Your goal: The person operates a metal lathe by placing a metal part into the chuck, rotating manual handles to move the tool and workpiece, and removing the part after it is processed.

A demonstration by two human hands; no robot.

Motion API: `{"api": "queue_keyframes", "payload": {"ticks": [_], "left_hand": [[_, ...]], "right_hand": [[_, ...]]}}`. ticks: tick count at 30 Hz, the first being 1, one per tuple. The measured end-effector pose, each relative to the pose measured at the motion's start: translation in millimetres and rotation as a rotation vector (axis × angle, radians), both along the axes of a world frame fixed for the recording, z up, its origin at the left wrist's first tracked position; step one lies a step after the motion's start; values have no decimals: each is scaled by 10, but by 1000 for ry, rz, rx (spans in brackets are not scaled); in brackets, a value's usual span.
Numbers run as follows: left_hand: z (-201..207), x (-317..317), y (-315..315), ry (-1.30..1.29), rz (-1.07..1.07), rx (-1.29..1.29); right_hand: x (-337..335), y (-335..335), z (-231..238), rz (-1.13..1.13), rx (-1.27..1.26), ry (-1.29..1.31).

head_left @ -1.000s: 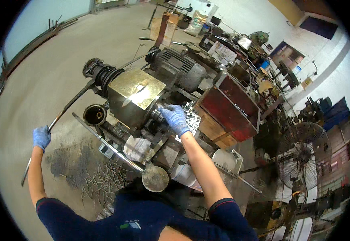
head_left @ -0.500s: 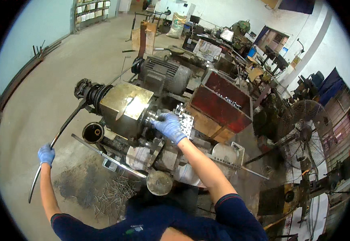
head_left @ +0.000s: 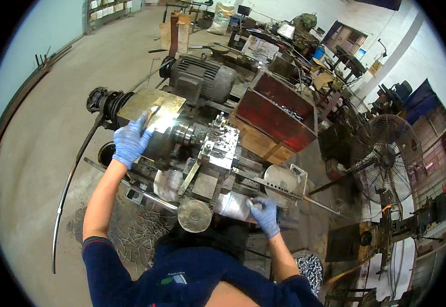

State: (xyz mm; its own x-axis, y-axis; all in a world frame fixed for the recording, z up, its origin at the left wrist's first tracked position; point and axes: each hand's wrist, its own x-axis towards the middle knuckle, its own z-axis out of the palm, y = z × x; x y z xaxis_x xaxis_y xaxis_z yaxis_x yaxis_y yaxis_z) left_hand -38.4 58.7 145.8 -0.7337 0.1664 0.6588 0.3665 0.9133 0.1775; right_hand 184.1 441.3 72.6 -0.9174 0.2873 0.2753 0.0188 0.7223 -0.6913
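I stand over a small lathe (head_left: 202,153). My left hand (head_left: 130,142), in a blue glove, lies with fingers spread on the brass-coloured cover of the headstock (head_left: 169,105). Its fingertips reach a thin metal piece (head_left: 154,110) lying on that cover. My right hand (head_left: 265,215), also gloved, is low at the front of the machine. Its fingers curl around a small pale handle (head_left: 250,204), next to a whitish cylinder (head_left: 231,204). The tool post (head_left: 222,144) sits between both hands, untouched.
A long bent bar (head_left: 68,184) runs down the left side over the concrete floor. Metal shavings (head_left: 141,235) litter the ground. Behind the lathe stand a grey motor (head_left: 202,77) and a red bin (head_left: 279,105). A floor fan (head_left: 386,153) is at the right.
My left hand let go of the long bar and moved up onto the headstock cover. My right hand left the tool post and dropped to the handle at the front.
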Motion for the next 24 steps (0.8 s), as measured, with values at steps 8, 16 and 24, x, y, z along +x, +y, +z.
{"api": "queue_keyframes", "payload": {"ticks": [8, 16, 24], "left_hand": [[-146, -31, -35, 178, -39, -27], [188, -437, -267, -9, 236, -69], [381, -450, 471, -104, -10, -134]], "right_hand": [[393, 215, -494, -22, -116, 88], [331, 141, -288, 25, -244, 28], [513, 54, -292, -11, -226, -103]]}}
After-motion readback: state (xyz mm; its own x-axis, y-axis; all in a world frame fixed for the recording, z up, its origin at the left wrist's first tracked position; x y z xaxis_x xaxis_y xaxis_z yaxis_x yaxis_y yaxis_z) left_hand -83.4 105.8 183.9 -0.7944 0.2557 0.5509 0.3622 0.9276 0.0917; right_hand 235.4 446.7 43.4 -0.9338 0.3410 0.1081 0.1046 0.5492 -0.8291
